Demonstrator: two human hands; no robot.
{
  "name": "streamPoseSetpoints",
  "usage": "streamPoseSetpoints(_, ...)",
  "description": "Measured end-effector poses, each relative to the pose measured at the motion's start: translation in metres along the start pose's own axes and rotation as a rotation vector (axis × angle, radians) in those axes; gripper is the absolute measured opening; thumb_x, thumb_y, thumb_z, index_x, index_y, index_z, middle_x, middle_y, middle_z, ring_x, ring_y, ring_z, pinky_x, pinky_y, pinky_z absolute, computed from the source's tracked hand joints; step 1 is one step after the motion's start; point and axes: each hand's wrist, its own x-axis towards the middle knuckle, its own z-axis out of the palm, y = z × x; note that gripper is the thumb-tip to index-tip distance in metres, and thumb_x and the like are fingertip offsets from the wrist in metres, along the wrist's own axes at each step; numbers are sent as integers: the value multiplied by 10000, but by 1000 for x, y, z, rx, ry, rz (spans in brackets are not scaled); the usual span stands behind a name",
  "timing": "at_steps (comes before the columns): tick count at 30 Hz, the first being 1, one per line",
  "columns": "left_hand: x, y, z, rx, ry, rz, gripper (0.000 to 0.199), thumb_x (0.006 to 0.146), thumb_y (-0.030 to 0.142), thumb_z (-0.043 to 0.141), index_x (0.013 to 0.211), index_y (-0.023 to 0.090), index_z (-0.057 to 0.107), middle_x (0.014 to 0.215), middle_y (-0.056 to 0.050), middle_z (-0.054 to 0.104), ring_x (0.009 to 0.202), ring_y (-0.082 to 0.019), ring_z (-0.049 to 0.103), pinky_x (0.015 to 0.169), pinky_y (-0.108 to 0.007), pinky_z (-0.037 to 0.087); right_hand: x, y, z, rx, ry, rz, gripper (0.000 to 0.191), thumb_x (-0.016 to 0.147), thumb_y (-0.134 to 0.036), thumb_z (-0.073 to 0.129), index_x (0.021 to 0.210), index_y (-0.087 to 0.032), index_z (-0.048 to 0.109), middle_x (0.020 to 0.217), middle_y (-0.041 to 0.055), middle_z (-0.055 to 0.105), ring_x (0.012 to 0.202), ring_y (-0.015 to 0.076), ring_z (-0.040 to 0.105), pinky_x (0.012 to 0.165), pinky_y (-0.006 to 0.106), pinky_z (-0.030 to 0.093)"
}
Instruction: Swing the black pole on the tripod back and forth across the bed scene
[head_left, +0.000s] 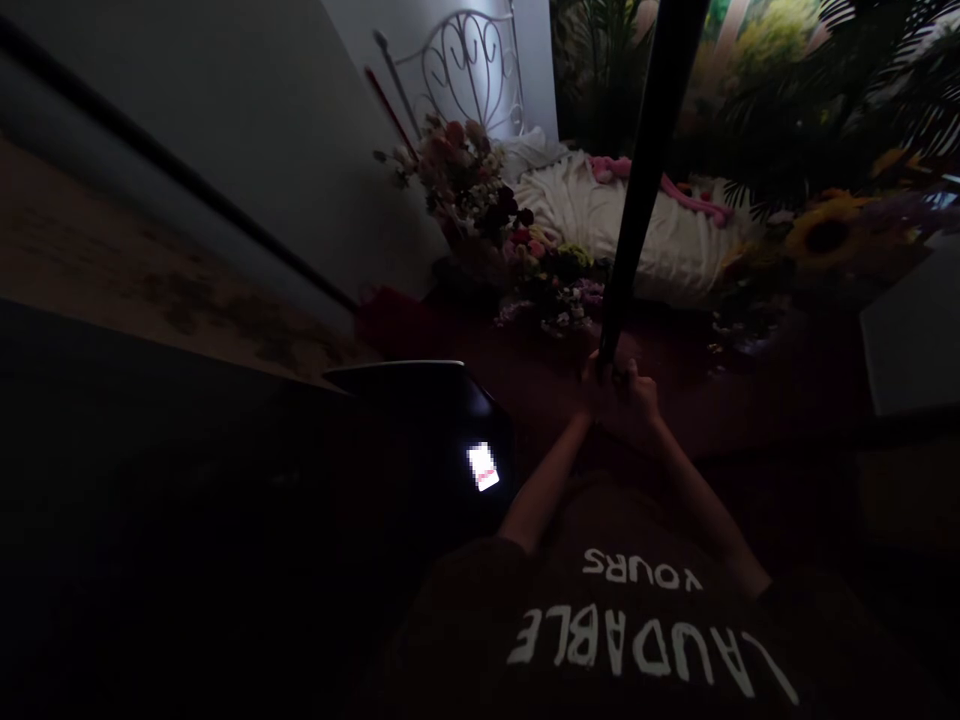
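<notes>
A long black pole (637, 190), like the column of a light stand, rises steeply in front of me and runs out of the top of the head view. Its lower end meets my left hand (595, 385), whose fingers are closed around it. Just to the right of the pole is my right hand (643, 392), fingers curled, close against a small dark part at the pole's side. Dim light hides what exactly the right fingers grip. Below the hands the stand's base is lost in the dark.
At left, a dark flat panel (420, 400) has a lit phone-like screen (483, 466) near it. Flower bunches (465, 190) stand before a white-draped bed (570, 200) with a metal headboard (471, 70). Sunflowers (825, 235) are at right. Another thin pole (172, 170) slants across the left.
</notes>
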Motion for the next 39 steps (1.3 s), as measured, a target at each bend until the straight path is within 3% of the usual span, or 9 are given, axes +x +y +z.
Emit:
streamPoseSetpoints(3,0,2,2,-13,17,2,455,928,531,397,1232,222,534,1039,-82,653,948,-180,629,851,-315,507,1,-1,1,71,53,95,619,803,-735,415,611,-192,641,447,26,541,498,170,590,473,256,361)
streamPoseSetpoints(9,-2,7,6,-46,53,-43,474,929,543,386,1242,208,507,1069,-83,641,932,-171,624,868,-316,499,-1,3,2,267,-42,232,638,770,-780,422,564,-196,574,472,34,580,487,153,587,481,250,406)
streamPoseSetpoints(14,-33,-19,12,18,125,-102,460,930,505,398,1225,167,497,1194,-137,583,1130,-213,563,1013,-384,431,-26,37,3,474,-101,374,596,778,-767,443,606,-206,547,581,62,678,532,177,648,536,276,507)
streamPoseSetpoints(16,-53,-34,13,65,130,-227,421,923,440,444,1219,143,490,1222,-166,558,1159,-221,550,1025,-401,422,-40,63,-8,485,-100,425,539,804,-707,480,626,-204,553,614,69,700,521,180,656,545,296,527)
streamPoseSetpoints(19,-75,-51,16,130,-4,-468,294,889,325,517,1095,117,538,1130,-181,595,1077,-227,596,983,-411,449,-65,107,-39,536,-4,536,371,805,-541,617,657,-203,575,656,64,724,569,179,689,574,287,548)
streamPoseSetpoints(23,-78,-54,33,113,-195,-471,168,881,283,530,964,141,563,1001,-119,652,934,-186,641,903,-364,492,-99,147,-96,614,299,589,185,816,-347,645,695,-215,597,664,39,730,562,168,694,539,265,549)
streamPoseSetpoints(30,-74,2,112,-75,-633,-110,261,936,350,456,1043,133,554,1066,-126,648,1006,-190,624,945,-381,479,-145,142,-176,888,854,534,298,923,-379,443,727,-203,583,589,-16,685,460,99,622,451,195,478)
streamPoseSetpoints(35,-89,70,168,-303,-937,191,401,936,459,441,1172,147,533,1145,-134,626,1054,-195,614,968,-379,479,-160,115,-205,832,945,371,377,869,-541,492,826,-197,640,643,-12,690,457,99,592,403,195,416)
streamPoseSetpoints(39,-102,112,199,-430,-1044,311,513,911,469,496,1324,175,424,1275,-143,567,1165,-204,575,1026,-377,448,-161,100,-216,587,973,281,514,734,-668,595,892,-187,684,795,27,725,698,157,681,568,231,501)
